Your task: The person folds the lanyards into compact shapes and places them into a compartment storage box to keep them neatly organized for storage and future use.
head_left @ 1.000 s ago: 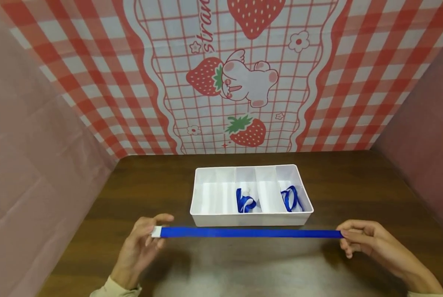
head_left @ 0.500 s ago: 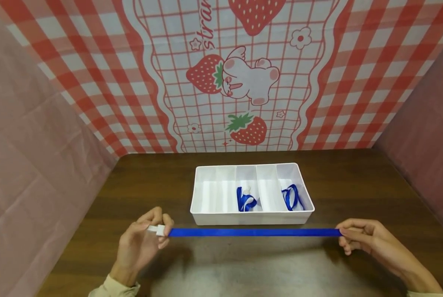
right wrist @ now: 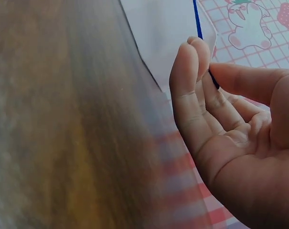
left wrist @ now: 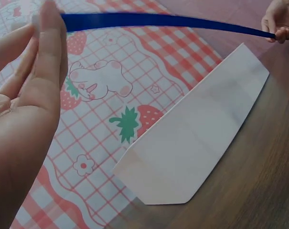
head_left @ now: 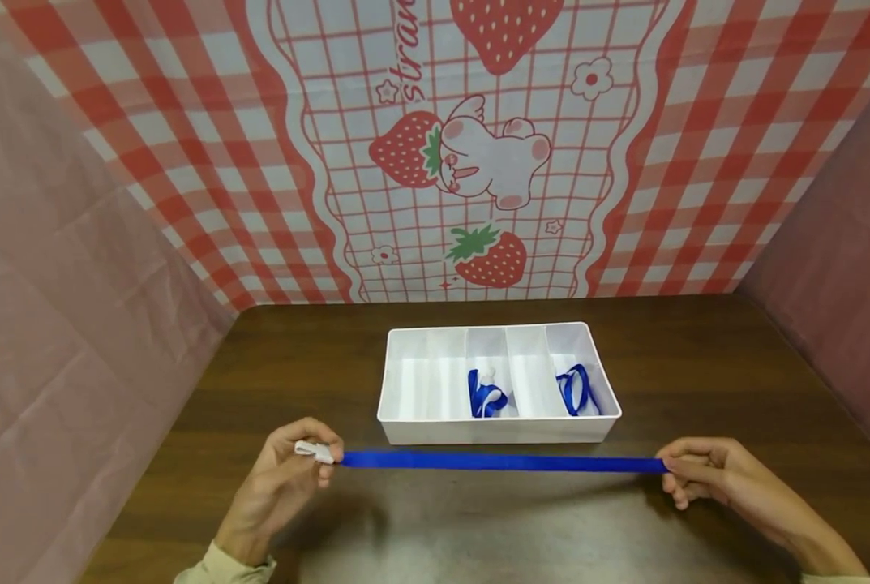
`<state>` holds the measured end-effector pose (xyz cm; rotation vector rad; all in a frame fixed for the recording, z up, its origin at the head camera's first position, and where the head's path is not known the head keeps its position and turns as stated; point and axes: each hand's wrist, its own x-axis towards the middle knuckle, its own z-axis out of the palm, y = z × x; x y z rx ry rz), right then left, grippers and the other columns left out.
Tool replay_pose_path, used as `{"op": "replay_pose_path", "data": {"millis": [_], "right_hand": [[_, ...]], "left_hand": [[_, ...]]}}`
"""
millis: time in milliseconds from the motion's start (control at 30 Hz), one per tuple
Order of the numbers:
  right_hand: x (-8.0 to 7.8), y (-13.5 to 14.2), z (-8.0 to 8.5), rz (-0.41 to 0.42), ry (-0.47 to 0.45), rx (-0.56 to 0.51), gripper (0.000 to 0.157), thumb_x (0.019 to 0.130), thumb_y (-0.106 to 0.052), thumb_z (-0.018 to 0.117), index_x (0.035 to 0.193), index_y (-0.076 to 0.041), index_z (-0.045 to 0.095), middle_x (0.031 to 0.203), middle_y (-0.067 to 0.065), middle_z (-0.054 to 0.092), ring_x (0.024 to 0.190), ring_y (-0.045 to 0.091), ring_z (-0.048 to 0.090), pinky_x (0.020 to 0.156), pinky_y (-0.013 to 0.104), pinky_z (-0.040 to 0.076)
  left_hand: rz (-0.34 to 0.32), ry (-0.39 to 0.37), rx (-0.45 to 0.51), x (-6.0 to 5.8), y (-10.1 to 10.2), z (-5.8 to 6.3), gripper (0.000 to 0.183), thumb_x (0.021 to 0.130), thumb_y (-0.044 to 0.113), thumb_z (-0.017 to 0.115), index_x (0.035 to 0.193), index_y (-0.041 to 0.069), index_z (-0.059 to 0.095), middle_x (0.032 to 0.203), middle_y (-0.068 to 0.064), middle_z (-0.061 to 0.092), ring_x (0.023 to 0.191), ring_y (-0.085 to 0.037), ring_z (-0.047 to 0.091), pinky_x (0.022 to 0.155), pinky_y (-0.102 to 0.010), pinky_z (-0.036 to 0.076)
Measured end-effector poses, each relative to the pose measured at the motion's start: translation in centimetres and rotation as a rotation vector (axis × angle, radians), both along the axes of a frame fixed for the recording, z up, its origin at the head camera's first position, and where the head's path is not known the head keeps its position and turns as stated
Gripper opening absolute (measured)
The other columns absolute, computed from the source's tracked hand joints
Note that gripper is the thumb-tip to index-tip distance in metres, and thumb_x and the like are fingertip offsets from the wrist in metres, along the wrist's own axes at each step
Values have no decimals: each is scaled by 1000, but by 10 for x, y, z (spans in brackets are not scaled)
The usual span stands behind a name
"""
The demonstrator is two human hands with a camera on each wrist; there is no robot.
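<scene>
A flat blue lanyard (head_left: 500, 461) is stretched almost level between both hands, in front of the white box. Its white plastic clip (head_left: 314, 451) is at the left end, where my left hand (head_left: 285, 483) pinches it between thumb and fingers. At the other end my right hand (head_left: 726, 478) pinches the blue band between thumb and fingertips. In the left wrist view the lanyard (left wrist: 149, 20) bows slightly on its way across to the far hand. A short dark end of the band (right wrist: 214, 80) shows below the fingertips in the right wrist view.
Behind the lanyard stands a white divided box (head_left: 503, 431) on the dark wooden table (head_left: 296, 357). Two of its compartments hold coiled blue lanyards (head_left: 487, 399). A strawberry-patterned checked cloth (head_left: 259, 203) hangs at the back, with pink cloth (head_left: 77, 324) at the sides.
The left fingers have shifted their hold and turned the white clip, which now points up and left with its loop showing. The right hand stays nearly in place, and the lanyard remains stretched.
</scene>
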<state>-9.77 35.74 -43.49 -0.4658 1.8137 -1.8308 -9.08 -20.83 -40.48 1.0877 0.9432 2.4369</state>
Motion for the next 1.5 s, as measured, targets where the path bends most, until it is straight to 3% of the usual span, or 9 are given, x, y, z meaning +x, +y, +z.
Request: {"op": "replay_pose_path", "data": {"millis": [133, 200, 300, 400, 500, 633, 1000, 1300, 1500], "right_hand": [[1, 2, 0, 14, -15, -33, 28, 107, -1, 35, 119, 9, 58, 95, 9, 70, 82, 17, 68, 73, 42, 58], [2, 3, -1, 13, -10, -43, 28, 107, 0, 34, 120, 9, 58, 95, 8, 70, 82, 17, 68, 73, 43, 58], [3, 4, 0, -11, 5, -31, 28, 106, 1, 35, 119, 10, 58, 94, 8, 69, 81, 17, 67, 71, 42, 58], [3, 5, 1, -53, 27, 7, 26, 106, 1, 38, 117, 12, 59, 92, 7, 69, 80, 17, 67, 70, 41, 59], [3, 6, 2, -85, 56, 44, 24, 105, 1, 41, 114, 14, 59, 91, 7, 70, 80, 18, 68, 69, 41, 59], [4, 8, 3, -113, 87, 63, 23, 104, 3, 42, 113, 16, 58, 91, 10, 70, 80, 21, 68, 68, 41, 59], [12, 27, 12, -115, 183, -64, 28, 102, 13, 33, 116, 18, 57, 95, 23, 68, 80, 27, 68, 72, 41, 58], [18, 14, 22, -188, 203, 10, 22, 101, 11, 40, 113, 18, 58, 91, 27, 68, 77, 28, 69, 69, 43, 58], [18, -9, 36, -266, 260, 176, 17, 101, 5, 49, 110, 13, 62, 88, 29, 68, 72, 28, 70, 66, 43, 59]], "left_hand": [[39, 107, -81, -3, 4, -2, 26, 103, -4, 41, 114, 0, 64, 101, -6, 69, 78, -13, 56, 61, -25, 39], [42, 164, -104, -5, 7, -2, 22, 103, -1, 43, 110, 2, 63, 95, -6, 66, 76, -21, 49, 63, -34, 34], [5, 200, -111, -5, 8, -1, 17, 103, -1, 41, 108, 1, 58, 99, -9, 65, 84, -25, 53, 75, -37, 42], [-49, 192, -112, -4, 7, 0, 16, 104, -1, 39, 108, 0, 54, 110, -11, 67, 100, -25, 62, 89, -40, 49], [-59, 210, -127, -4, 7, 0, 18, 103, -4, 37, 109, -2, 54, 105, -15, 68, 92, -27, 64, 80, -40, 53], [6, 231, -192, -6, 8, -2, 23, 99, -13, 38, 108, -5, 57, 85, -17, 61, 71, -28, 56, 61, -37, 48], [115, 244, -328, 0, 22, 4, 29, 96, -20, 40, 113, -10, 60, 83, -23, 63, 59, -26, 56, 51, -33, 52], [154, 246, -358, 4, 23, 6, 27, 95, -20, 42, 112, -10, 59, 82, -23, 63, 59, -25, 58, 51, -34, 52], [190, 216, -414, 9, 18, 10, 28, 95, -21, 41, 111, -9, 60, 85, -19, 66, 62, -23, 60, 55, -35, 55]]}}
